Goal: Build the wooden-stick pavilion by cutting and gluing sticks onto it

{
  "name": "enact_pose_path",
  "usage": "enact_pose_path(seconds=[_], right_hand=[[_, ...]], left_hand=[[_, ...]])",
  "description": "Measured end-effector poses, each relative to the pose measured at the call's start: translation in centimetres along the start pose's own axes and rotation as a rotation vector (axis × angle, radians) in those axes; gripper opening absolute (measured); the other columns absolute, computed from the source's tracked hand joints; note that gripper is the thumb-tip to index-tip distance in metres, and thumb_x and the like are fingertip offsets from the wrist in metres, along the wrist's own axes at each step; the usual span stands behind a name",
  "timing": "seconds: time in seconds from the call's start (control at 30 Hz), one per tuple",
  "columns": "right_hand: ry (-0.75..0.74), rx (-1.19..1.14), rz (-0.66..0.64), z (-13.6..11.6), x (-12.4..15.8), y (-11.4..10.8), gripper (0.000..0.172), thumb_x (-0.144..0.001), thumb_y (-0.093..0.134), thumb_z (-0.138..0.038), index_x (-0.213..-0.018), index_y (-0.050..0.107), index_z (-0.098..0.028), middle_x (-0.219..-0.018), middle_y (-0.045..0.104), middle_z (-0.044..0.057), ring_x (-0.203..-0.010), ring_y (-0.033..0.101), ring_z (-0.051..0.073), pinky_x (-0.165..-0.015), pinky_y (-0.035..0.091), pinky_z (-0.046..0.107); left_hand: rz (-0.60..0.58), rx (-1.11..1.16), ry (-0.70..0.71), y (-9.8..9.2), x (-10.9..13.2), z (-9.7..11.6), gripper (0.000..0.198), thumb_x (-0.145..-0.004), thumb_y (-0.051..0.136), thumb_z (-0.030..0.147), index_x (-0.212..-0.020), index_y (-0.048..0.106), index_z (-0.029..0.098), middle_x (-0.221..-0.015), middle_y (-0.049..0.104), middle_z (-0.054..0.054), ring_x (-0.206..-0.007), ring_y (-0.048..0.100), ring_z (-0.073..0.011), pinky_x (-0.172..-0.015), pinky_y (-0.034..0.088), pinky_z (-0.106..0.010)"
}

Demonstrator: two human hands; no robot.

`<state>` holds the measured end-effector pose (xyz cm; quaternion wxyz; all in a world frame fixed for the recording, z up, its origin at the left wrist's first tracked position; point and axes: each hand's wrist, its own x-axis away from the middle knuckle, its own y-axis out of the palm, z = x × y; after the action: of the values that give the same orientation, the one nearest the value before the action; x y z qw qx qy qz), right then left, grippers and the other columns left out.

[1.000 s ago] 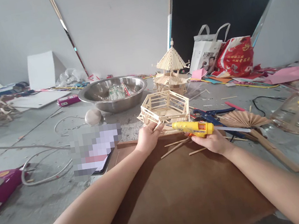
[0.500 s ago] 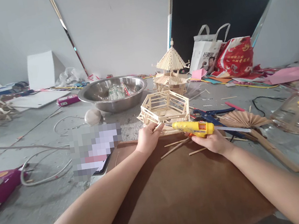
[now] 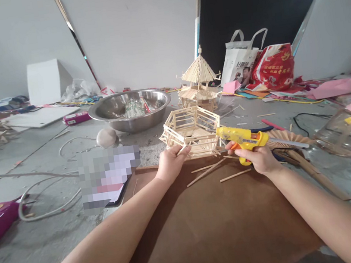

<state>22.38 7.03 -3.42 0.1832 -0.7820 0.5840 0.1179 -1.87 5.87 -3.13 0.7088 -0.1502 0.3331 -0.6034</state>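
Note:
My left hand (image 3: 172,163) is closed at the front left corner of a six-sided wooden stick frame (image 3: 203,139), its fingers gripping the edge. A yellow hot glue gun (image 3: 243,138) is in my right hand (image 3: 259,159), its nozzle pointing left at the frame's right corner and a clear glue stick (image 3: 290,143) jutting from its back. Several loose wooden sticks (image 3: 206,173) lie on the brown board (image 3: 215,226) under my hands. Behind the frame stands a stick-built pavilion model (image 3: 199,76) with a tiered roof.
A steel basin (image 3: 141,122) stands behind on the left, with a phone (image 3: 117,179) nearer me. On the right are a folded paper fan (image 3: 286,138), a clear jug (image 3: 336,135) and a wooden strip (image 3: 322,178). Bags (image 3: 273,67) stand at the back; a purple power strip (image 3: 1,221) lies left.
My right hand has moved the glue gun to the right and slightly up, from the frame's front edge to its right corner. My left hand stays at the frame.

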Motion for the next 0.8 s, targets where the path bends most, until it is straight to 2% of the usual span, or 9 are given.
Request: enact_pose_path(seconds=[0.17, 0.27, 0.5, 0.6, 0.7, 0.8], right_hand=[[0.015, -0.038, 0.014, -0.47, 0.02, 0.22, 0.011, -0.070, 0.054, -0.019, -0.078, 0.061, -0.021, -0.079, 0.062, 0.001, -0.069, 0.057, 0.014, -0.069, 0.047, 0.029], [0.010, -0.042, 0.024, -0.37, -0.01, 0.18, 0.012, -0.070, 0.055, -0.019, -0.079, 0.062, -0.021, -0.078, 0.063, 0.001, -0.068, 0.058, 0.014, -0.068, 0.047, 0.029], [-0.021, -0.073, 0.060, 0.40, -0.20, 0.22, 0.013, -0.071, 0.053, -0.018, -0.080, 0.063, -0.021, -0.081, 0.064, 0.001, -0.084, 0.058, 0.017, -0.084, 0.042, 0.034], [-0.027, -0.061, 0.060, 0.36, -0.25, 0.39, 0.014, -0.071, 0.053, -0.017, -0.080, 0.062, -0.021, -0.080, 0.064, 0.001, -0.085, 0.058, 0.017, -0.084, 0.041, 0.034], [-0.014, -0.040, 0.050, 0.24, -0.23, 0.47, 0.013, -0.071, 0.053, -0.018, -0.080, 0.062, -0.020, -0.079, 0.064, 0.001, -0.085, 0.058, 0.018, -0.084, 0.041, 0.034], [0.002, -0.030, 0.043, 0.18, -0.17, 0.48, 0.013, -0.071, 0.053, -0.019, -0.080, 0.062, -0.020, -0.080, 0.064, 0.001, -0.086, 0.057, 0.019, -0.085, 0.041, 0.035]], left_hand=[[-0.016, 0.017, 0.015, -0.13, 0.01, -0.01, 0.031, -0.072, 0.046, 0.042, -0.062, 0.059, 0.015, -0.044, 0.041, 0.006, -0.047, 0.037, -0.0069, -0.049, 0.030, -0.018], [-0.012, 0.007, 0.014, -0.10, -0.04, -0.10, 0.032, -0.072, 0.047, 0.042, -0.060, 0.059, 0.015, -0.043, 0.041, 0.006, -0.047, 0.037, -0.0070, -0.049, 0.030, -0.018], [-0.012, 0.028, 0.009, -0.09, -0.02, -0.03, 0.036, -0.072, 0.045, 0.044, -0.052, 0.053, 0.015, -0.042, 0.041, 0.006, -0.046, 0.037, -0.0067, -0.049, 0.029, -0.018], [-0.017, 0.058, 0.005, -0.11, -0.06, -0.03, 0.036, -0.071, 0.047, 0.044, -0.050, 0.049, 0.015, -0.041, 0.040, 0.006, -0.045, 0.036, -0.0065, -0.048, 0.028, -0.018], [-0.066, 0.175, -0.011, -0.17, -0.19, -0.23, 0.037, -0.070, 0.049, 0.043, -0.046, 0.044, 0.015, -0.042, 0.039, 0.006, -0.044, 0.035, -0.0060, -0.046, 0.026, -0.019], [-0.177, 0.359, -0.049, -0.29, -0.39, -0.55, 0.037, -0.070, 0.049, 0.042, -0.046, 0.041, 0.015, -0.044, 0.042, 0.005, -0.042, 0.032, -0.0045, -0.043, 0.024, -0.019]])
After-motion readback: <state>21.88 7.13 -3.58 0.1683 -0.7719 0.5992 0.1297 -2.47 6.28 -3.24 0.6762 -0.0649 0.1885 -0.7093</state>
